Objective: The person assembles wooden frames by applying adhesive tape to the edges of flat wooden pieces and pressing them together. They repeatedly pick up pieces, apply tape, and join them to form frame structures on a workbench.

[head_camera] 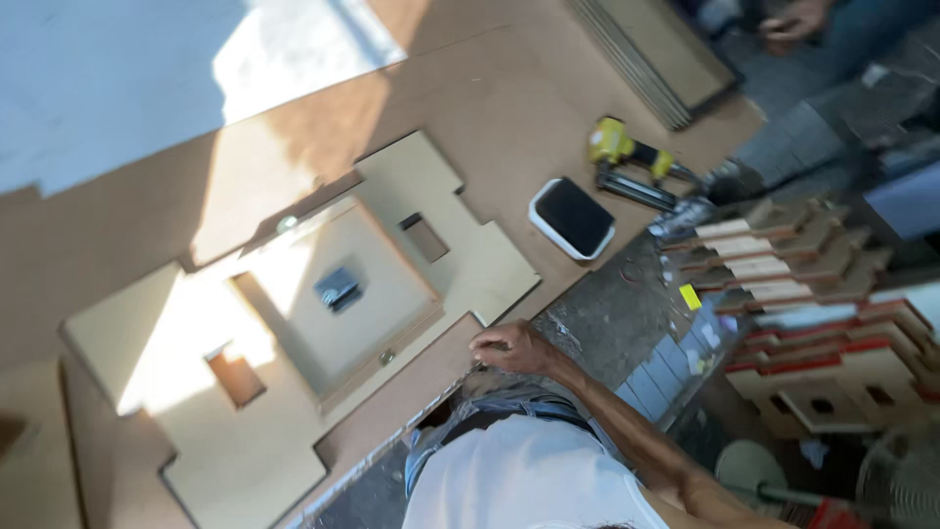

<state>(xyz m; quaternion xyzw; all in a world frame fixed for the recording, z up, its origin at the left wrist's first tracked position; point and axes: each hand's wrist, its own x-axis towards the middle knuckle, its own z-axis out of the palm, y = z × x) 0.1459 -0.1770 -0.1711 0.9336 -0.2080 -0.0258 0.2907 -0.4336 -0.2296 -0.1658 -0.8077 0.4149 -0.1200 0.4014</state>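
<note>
My right hand (511, 349) rests at the near edge of the big brown board (509, 108), with its fingers curled over that edge. Just beyond it lies a pale stepped cut-out panel (460, 196) with two small rectangular holes. A square pale piece (377, 294) sits on the panel, and a small dark metal part (338, 289) lies in its middle. My left hand is out of sight. My white shirt (529, 480) fills the bottom of the view.
A yellow nail gun (627, 157) and a black pad with a white rim (571, 217) lie on the board to the right. Stacked wooden pieces with red edges (832, 323) stand further right. Flat panels (651, 54) are piled at the top. Another person's hand (793, 20) shows top right.
</note>
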